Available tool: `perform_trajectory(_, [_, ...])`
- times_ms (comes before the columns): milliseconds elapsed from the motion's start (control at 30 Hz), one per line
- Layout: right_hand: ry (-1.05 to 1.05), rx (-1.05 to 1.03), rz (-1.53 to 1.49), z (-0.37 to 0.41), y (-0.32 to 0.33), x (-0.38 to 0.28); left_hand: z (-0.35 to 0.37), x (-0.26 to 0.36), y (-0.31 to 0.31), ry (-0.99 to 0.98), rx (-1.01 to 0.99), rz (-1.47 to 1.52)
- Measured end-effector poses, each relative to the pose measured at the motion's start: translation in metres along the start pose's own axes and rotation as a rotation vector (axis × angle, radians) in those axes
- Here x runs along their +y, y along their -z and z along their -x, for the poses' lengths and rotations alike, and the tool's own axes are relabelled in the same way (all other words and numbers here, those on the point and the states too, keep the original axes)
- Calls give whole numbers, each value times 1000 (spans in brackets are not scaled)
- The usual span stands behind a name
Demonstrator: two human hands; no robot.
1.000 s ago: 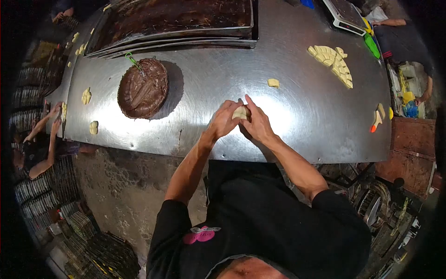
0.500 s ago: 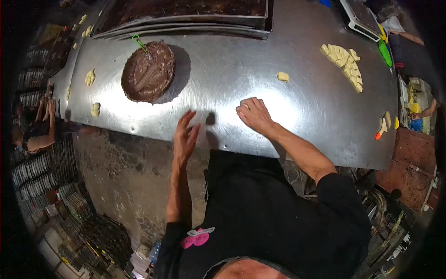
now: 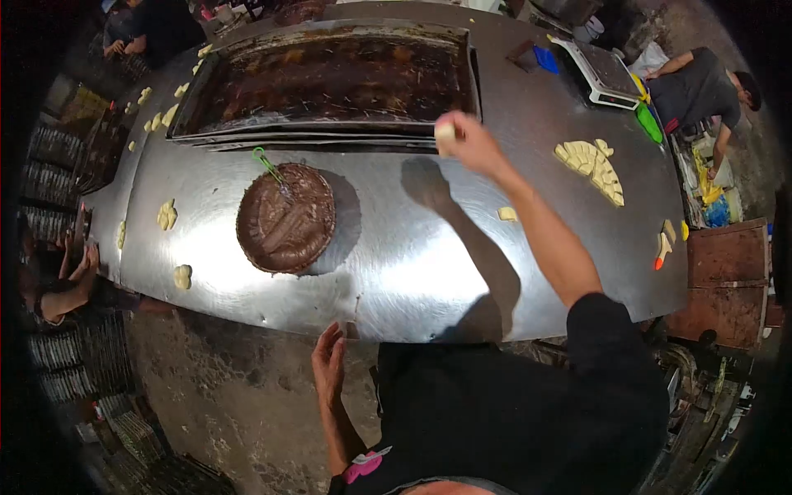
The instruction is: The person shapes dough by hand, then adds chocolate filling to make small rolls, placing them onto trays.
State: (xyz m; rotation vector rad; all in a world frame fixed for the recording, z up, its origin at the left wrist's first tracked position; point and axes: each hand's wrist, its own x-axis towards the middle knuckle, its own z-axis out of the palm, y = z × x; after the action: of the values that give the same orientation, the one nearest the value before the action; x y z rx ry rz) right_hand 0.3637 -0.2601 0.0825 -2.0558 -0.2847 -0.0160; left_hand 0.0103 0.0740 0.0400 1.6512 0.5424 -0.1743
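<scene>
1 co-worker (image 3: 62, 293) at far left, hands at the table's end. Next, 2 dough lumps (image 3: 167, 215), lying apart on the steel table (image 3: 388, 247). Then a round pan (image 3: 242, 235) of brown paste (image 3: 276, 202), a green-handled tool (image 3: 266, 162) resting in it, and dark stacked trays (image 3: 330, 78) behind. By the table's front edge, the left hand (image 3: 330, 367), fingers loosely bent, nothing visible in grip. Well apart from it, the right hand (image 3: 470, 147), raised near the trays' front right corner, clamped on a pale dough piece (image 3: 445, 136). Farther right, 1 loose dough square (image 3: 507, 214), a fan of cut dough (image 3: 594, 167), a scale (image 3: 606, 70) behind, an orange-tipped tool (image 3: 663, 247).
</scene>
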Motion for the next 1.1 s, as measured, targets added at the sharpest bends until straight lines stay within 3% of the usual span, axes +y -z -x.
perform_trajectory(33, [25,36,229,-35,4,-5,-1,5,2,27,-6,9])
perform_trajectory(67, [-182,-19,227,-59,7,-32,-4,8,8,54,-11,17])
perform_trajectory(167, [-292,-85,484,-123,-13,-5,-12,8,27,61,-6,-23])
perform_trajectory(300, [-413,-182,758,-156,-44,51,-19,7,47,74,2,-32])
perform_trajectory(333, [-431,-180,762,-147,-45,38,-21,7,50,80,-9,-39])
perform_trajectory(400, [-404,120,679,-117,-50,1,-28,7,54,98,-27,-41])
perform_trajectory(467, [-244,181,667,-67,-42,-48,-44,10,48,89,-100,-51])
perform_trajectory(533, [224,392,418,-6,-43,-29,-64,15,33,19,-133,-60])
perform_trajectory(600, [150,334,434,75,-45,-31,-85,32,4,-6,-233,-62])
perform_trajectory(667, [-70,240,383,145,-35,-21,-105,60,-32,-192,-439,-151])
perform_trajectory(700, [-121,249,357,173,-23,-9,-106,83,-56,-194,-496,-162])
perform_trajectory(733, [-169,257,326,197,-6,7,-124,79,-77,-385,-597,-212])
perform_trajectory(833, [-492,491,356,254,65,69,-133,125,-165,-491,-754,-230])
perform_trajectory(900, [-654,589,438,273,138,114,-140,147,-230,-704,-870,-374])
perform_trajectory(1033, [-708,770,645,283,271,223,-180,147,-366,-782,-873,-358])
perform_trajectory(1100, [-787,764,613,270,317,259,-207,139,-423,-878,-730,-583])
